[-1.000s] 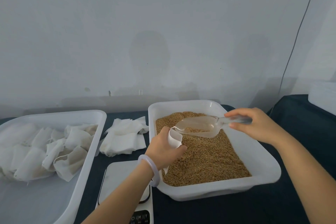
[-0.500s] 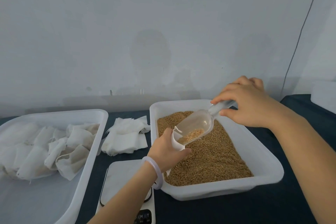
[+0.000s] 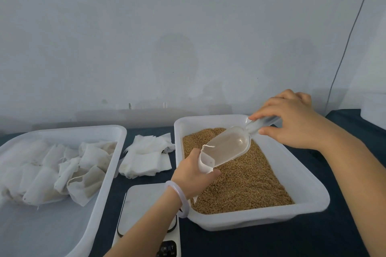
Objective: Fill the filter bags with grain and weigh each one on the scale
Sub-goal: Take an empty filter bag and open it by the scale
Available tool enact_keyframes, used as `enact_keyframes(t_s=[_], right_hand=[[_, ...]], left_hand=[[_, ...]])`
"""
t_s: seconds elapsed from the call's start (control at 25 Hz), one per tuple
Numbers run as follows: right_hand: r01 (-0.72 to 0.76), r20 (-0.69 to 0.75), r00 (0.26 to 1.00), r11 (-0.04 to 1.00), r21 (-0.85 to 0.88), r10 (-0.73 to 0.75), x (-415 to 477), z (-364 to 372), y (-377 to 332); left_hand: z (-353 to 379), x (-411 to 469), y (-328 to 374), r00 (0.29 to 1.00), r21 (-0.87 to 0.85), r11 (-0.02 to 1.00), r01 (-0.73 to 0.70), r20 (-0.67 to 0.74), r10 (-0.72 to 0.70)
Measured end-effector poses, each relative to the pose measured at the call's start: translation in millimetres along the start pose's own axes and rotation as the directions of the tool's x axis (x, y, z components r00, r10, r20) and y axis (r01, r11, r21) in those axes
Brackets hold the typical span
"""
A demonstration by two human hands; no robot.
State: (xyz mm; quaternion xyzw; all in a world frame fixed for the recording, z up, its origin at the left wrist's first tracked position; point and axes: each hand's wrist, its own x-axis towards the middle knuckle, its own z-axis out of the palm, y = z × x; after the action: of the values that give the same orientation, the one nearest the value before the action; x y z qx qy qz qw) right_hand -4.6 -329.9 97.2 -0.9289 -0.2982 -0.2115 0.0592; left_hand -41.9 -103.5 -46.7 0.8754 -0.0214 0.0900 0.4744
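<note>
With the left hand [image 3: 193, 170] pinching the small white filter bag [image 3: 205, 162] open over the white plastic tray of brown grain [image 3: 240, 175], at four o'clock from the empty bags, and the right hand [image 3: 290, 120] tipping the clear plastic scoop [image 3: 228, 145] into it, a slack mouth could spill grain.

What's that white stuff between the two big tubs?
A loose pile of empty filter bags on the dark cloth, between the left tub and the grain tub, head view.

We are holding a white filter bag [image 3: 205, 162] open in our left hand [image 3: 193, 175] over the grain tray [image 3: 313, 196], while our right hand [image 3: 290, 123] is tipping the clear scoop [image 3: 227, 145] into its mouth, beside the scale [image 3: 144, 204]
</note>
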Motion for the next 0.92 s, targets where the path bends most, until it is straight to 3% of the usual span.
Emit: enact_keyframes(t_s=[0.16, 0.24, 0.32, 0.44, 0.68, 0.92], right_hand=[[-0.189, 0.027, 0.982, 0.96, 0.204, 0.188, -13, 12, 24], [-0.259, 0.096, 0.962, 0.965, 0.043, 0.254, -19, 33, 30], [-0.252, 0.174, 0.948, 0.962, -0.108, 0.268, -24, 59, 28], [-0.232, 0.214, 0.943, 0.964, -0.132, 0.257, -31, 92, 22], [-0.259, 0.259, 0.934, 0.966, 0.015, 0.247, -41, 131, 11], [-0.398, 0.304, 0.898, 0.883, 0.249, 0.319, -52, 115, 28]], left_hand=[[-17, -1, 2, 0.999, -0.44, 0.898, 0.028, 0.052, -0.006], [-28, -3, 2, 0.997, -0.508, 0.862, 0.013, 0.074, 0.029], [-36, -4, 4, 0.994, -0.492, 0.871, -0.005, 0.09, 0.057], [-40, -3, 7, 0.993, -0.499, 0.867, -0.011, 0.093, 0.066], [-38, -5, 11, 0.995, -0.474, 0.878, -0.069, 0.027, 0.093], [-25, 0, 12, 0.997, -0.344, 0.937, -0.053, 0.041, 0.072]])
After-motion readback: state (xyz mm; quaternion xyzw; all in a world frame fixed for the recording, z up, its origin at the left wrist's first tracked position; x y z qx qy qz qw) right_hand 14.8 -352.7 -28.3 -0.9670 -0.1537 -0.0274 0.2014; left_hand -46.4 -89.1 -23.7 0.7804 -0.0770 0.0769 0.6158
